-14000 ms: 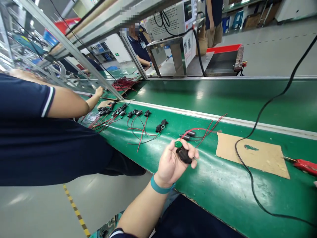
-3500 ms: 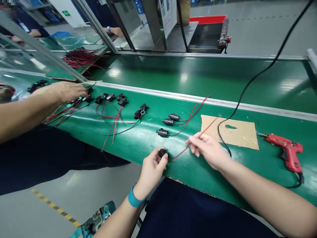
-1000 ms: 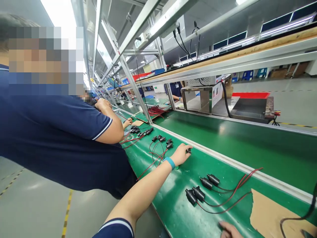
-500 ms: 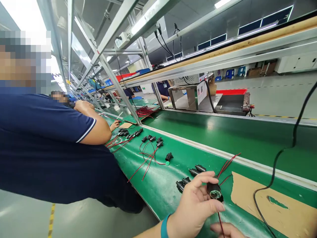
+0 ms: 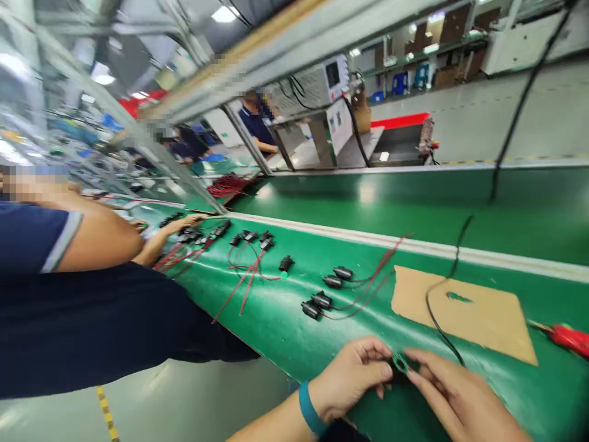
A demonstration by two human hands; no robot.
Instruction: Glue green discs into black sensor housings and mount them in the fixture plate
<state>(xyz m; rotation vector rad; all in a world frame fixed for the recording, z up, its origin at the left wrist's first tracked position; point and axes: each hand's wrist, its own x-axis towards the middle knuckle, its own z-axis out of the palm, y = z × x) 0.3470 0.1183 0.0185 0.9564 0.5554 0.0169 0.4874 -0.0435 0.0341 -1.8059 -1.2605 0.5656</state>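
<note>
My left hand (image 5: 352, 379) and my right hand (image 5: 453, 393) meet at the near edge of the green bench (image 5: 285, 325). Between their fingertips sits a small black round part (image 5: 400, 366) with a greenish ring at its face. The left thumb and fingers pinch it from the left. My right fingers close on it from the right. Most of the part is hidden by the fingers. Just beyond my hands lie several finished black parts with red and black wires (image 5: 329, 288).
A piece of brown cardboard (image 5: 464, 310) lies to the right with a black cable (image 5: 442, 301) across it. A red glue gun (image 5: 568, 337) rests at the far right. A co-worker's arm (image 5: 99, 239) reaches to more wired parts (image 5: 202, 236) on the left. A conveyor belt (image 5: 414, 202) runs behind.
My left hand has come down from chest height to the bench edge with the black part. My right hand has risen into view and joined it on the part. The view has tilted downward.
</note>
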